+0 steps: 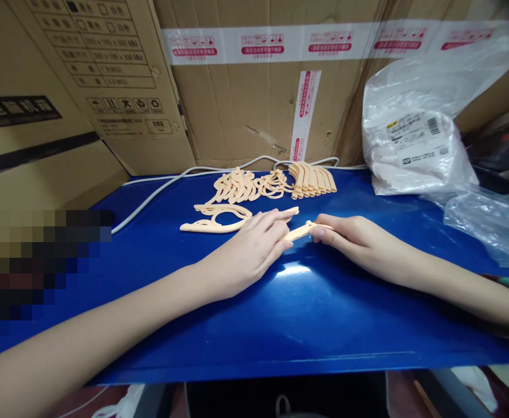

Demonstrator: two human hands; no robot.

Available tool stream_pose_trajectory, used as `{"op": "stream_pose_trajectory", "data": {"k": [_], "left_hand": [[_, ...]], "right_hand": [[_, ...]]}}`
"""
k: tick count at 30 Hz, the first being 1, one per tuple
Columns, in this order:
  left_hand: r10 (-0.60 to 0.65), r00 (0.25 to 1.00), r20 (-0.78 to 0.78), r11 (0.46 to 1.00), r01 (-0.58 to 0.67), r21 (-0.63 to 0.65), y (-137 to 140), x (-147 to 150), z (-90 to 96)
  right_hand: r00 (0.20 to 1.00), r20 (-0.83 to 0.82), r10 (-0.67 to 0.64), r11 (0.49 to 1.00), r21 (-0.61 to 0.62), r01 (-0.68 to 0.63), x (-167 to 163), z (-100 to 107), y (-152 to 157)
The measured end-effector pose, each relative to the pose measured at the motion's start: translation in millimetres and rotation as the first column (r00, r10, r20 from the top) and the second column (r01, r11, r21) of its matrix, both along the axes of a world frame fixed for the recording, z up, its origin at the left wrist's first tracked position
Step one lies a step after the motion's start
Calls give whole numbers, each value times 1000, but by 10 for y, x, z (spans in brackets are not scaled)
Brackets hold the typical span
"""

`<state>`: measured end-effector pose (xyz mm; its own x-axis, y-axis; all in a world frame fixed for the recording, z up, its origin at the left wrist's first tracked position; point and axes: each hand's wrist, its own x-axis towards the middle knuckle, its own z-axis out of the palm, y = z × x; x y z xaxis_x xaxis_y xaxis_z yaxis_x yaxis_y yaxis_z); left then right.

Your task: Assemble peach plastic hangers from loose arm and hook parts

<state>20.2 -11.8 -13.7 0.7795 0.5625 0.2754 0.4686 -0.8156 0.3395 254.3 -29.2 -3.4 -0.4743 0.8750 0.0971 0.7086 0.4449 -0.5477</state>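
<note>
My left hand (256, 244) is closed on one end of a cream plastic piece (299, 232), which looks like a folding hanger arm. On its other end, my right hand (345, 231) pinches with thumb and forefinger. The piece is held just above the blue table, and its ends are hidden by my fingers. Beside and partly behind my left hand lie folding clothes hangers (198, 226) of the same colour. Another cream tip (295, 210) shows beyond my left fingers; I cannot tell what it belongs to.
Behind the hands lie a pile of cream hooked parts (237, 184) and a stack of curved arms (313, 180). A white cable (158, 194) runs along the back. Cardboard boxes (245, 116) wall the blue table (237, 331). At right stand a plastic bag (415, 139) and clear wrap (493, 220).
</note>
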Motion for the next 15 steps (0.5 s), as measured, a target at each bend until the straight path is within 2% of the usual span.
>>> {"op": "stream_pose_trajectory", "data": {"k": [3,6,15], "left_hand": [[-9,1000,11,1000,9,-8,2,-8,3],[-17,1000,0,1000,17,-14,3,-11,8],[-27,998,-54,999,26,-24,11,-24,22]], "right_hand": [[997,-55,51,998,-27,-53,27,20,28],[996,-44,83,996,-8,-83,44,22,41],[982,168,87,986,124,-108,68,38,33]]}}
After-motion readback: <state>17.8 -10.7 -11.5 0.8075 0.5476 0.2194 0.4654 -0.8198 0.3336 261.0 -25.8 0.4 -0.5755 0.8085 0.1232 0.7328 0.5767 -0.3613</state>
